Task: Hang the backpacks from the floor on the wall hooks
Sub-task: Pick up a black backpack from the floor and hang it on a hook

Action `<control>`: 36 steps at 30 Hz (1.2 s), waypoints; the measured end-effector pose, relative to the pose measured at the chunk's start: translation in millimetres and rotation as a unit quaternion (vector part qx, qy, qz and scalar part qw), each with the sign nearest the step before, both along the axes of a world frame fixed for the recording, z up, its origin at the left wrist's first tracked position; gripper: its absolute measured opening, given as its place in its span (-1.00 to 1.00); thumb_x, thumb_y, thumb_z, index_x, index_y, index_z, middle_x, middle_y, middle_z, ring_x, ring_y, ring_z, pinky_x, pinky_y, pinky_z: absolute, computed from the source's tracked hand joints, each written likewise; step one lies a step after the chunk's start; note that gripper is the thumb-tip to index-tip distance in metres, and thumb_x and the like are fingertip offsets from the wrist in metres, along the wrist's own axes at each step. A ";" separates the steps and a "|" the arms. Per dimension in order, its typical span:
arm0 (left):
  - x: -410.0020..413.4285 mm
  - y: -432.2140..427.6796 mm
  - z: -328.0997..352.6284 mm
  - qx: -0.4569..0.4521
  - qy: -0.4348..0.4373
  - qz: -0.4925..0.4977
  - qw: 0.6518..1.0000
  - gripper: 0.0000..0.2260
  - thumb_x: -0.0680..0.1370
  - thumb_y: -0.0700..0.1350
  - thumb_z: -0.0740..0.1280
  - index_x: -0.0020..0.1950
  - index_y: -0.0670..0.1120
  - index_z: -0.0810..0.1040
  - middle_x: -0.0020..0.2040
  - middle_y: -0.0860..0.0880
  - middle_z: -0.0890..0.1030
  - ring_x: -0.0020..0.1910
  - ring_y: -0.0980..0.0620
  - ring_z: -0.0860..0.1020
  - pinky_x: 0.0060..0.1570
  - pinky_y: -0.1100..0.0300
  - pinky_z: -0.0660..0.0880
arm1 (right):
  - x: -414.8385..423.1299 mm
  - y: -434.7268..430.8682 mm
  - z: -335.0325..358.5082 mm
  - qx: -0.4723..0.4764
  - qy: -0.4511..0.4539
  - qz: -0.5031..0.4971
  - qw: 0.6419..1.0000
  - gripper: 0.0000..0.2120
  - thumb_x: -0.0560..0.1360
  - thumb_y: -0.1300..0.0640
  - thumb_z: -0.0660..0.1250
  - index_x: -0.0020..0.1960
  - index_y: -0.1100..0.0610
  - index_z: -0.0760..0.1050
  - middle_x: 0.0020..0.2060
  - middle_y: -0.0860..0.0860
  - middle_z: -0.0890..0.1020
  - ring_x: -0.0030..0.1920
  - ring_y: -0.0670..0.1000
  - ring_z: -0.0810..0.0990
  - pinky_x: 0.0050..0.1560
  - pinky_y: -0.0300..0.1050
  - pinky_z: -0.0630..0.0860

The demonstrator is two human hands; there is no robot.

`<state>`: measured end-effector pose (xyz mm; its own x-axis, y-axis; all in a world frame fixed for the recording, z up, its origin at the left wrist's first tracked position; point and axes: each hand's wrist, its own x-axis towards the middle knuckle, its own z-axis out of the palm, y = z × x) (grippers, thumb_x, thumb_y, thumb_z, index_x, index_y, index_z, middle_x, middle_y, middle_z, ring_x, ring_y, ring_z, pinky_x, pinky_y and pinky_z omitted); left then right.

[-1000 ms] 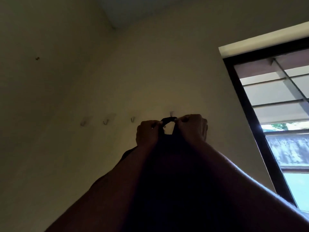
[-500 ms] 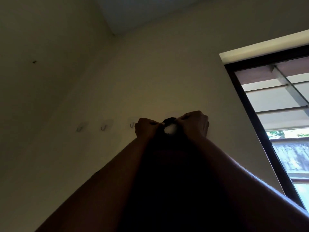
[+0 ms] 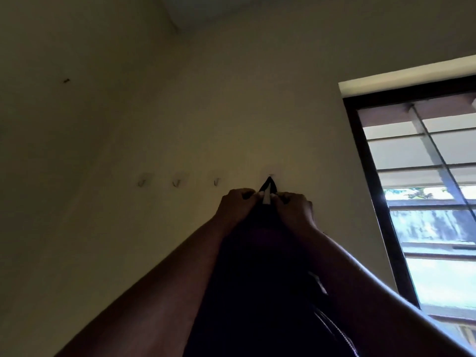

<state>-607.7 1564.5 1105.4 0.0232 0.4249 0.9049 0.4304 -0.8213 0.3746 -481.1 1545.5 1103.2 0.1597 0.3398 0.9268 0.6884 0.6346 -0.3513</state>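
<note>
A dark backpack (image 3: 260, 279) hangs between my raised arms against the cream wall. Its black top loop (image 3: 268, 184) is pulled into a narrow peak over the rightmost wall hook (image 3: 271, 175), which barely shows above it. My left hand (image 3: 235, 204) grips the loop's left side and my right hand (image 3: 293, 208) grips its right side, both just below the hook. To the left, a row of three small bare hooks (image 3: 176, 182) sits on the wall at the same height.
A dark-framed window (image 3: 373, 176) with horizontal bars and bright daylight stands close on the right. The wall corner and ceiling (image 3: 177, 29) are above left. A small dark mark (image 3: 66, 80) is on the left wall.
The loop, held wide and round below the hook before, is now stretched into a tight peak over the hook. Both hands have dropped slightly beneath it.
</note>
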 end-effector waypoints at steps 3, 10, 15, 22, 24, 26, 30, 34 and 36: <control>-8.5 -19.9 -25.0 -0.027 -0.059 -0.059 0.996 -0.64 0.57 0.07 0.20 0.28 -0.07 0.51 0.24 -0.06 0.56 0.10 0.07 0.48 -0.07 0.36 0.35 | -7.3 -27.7 -20.5 -0.024 0.033 0.008 0.999 -0.69 0.55 0.06 0.17 -0.12 0.21 0.60 -0.23 0.14 0.56 -0.11 0.10 0.50 -0.15 -0.14 0.33; -32.5 -73.3 -82.7 -0.112 -0.143 -0.108 0.977 -0.60 0.58 0.09 0.13 0.32 -0.08 0.47 0.30 -0.09 0.53 0.26 -0.05 0.48 0.18 0.14 0.39 | -26.1 -97.5 -76.9 -0.096 0.103 0.054 0.989 -0.58 0.56 -0.07 0.13 0.09 0.26 0.54 0.06 0.19 0.64 0.03 0.16 0.57 -0.03 -0.06 0.45; -54.2 -110.6 -125.8 -0.140 -0.161 -0.094 0.973 -0.57 0.59 0.10 0.12 0.35 -0.12 0.43 0.34 -0.12 0.49 0.32 -0.08 0.46 0.33 0.03 0.37 | -42.9 -138.5 -114.4 -0.150 0.122 0.143 0.971 -0.63 0.55 -0.09 0.15 0.18 0.11 0.53 0.15 0.10 0.61 0.19 0.13 0.54 0.28 0.09 0.45; -69.4 -203.7 -202.0 -0.165 -0.187 -0.063 0.966 -0.55 0.57 0.11 0.16 0.36 -0.12 0.42 0.37 -0.11 0.47 0.35 -0.06 0.44 0.39 0.04 0.34 | -57.2 -220.2 -188.2 -0.203 0.163 0.251 0.933 -0.57 0.53 -0.16 0.17 0.29 0.04 0.45 0.20 0.05 0.58 0.24 0.03 0.50 0.33 0.02 0.41; -74.4 -229.2 -227.8 -0.173 -0.196 -0.044 0.964 -0.57 0.59 0.08 0.14 0.37 -0.13 0.41 0.37 -0.12 0.47 0.34 -0.06 0.45 0.31 0.15 0.35 | -62.0 -240.4 -221.9 -0.239 0.170 0.275 0.915 -0.54 0.52 -0.17 0.17 0.32 0.04 0.41 0.26 0.04 0.54 0.27 0.04 0.48 0.33 -0.02 0.40; -78.3 -259.3 -255.6 -0.202 -0.210 -0.034 0.956 -0.57 0.60 0.08 0.11 0.39 -0.12 0.39 0.38 -0.11 0.46 0.34 -0.06 0.44 0.19 0.19 0.32 | -65.1 -264.7 -256.0 -0.281 0.174 0.295 0.896 -0.52 0.52 -0.19 0.16 0.34 0.04 0.40 0.27 0.04 0.53 0.28 0.03 0.48 0.31 -0.05 0.39; -86.4 -321.8 -331.4 -0.262 -0.233 -0.018 0.936 -0.52 0.58 0.14 0.10 0.42 -0.09 0.34 0.41 -0.07 0.43 0.38 -0.03 0.40 0.28 0.12 0.25 | -70.6 -316.2 -331.6 -0.351 0.206 0.332 0.851 -0.49 0.51 -0.21 0.17 0.34 0.05 0.38 0.30 0.04 0.50 0.30 0.04 0.46 0.34 -0.03 0.36; -91.7 -380.7 -397.8 -0.321 -0.264 0.010 0.910 -0.54 0.58 0.11 0.13 0.40 -0.12 0.36 0.39 -0.10 0.45 0.36 -0.06 0.42 0.21 0.15 0.26 | -77.5 -361.6 -391.4 -0.415 0.250 0.341 0.806 -0.46 0.47 -0.26 0.19 0.33 0.02 0.39 0.28 -0.02 0.51 0.31 0.02 0.45 0.32 -0.04 0.35; -99.6 -408.5 -434.0 -0.351 -0.275 0.039 0.894 -0.56 0.59 0.10 0.13 0.37 -0.13 0.39 0.37 -0.11 0.47 0.34 -0.06 0.43 0.18 0.16 0.28 | -82.9 -382.5 -427.1 -0.454 0.262 0.339 0.781 -0.44 0.46 -0.27 0.19 0.34 0.02 0.38 0.20 -0.03 0.51 0.32 0.02 0.44 0.26 -0.08 0.35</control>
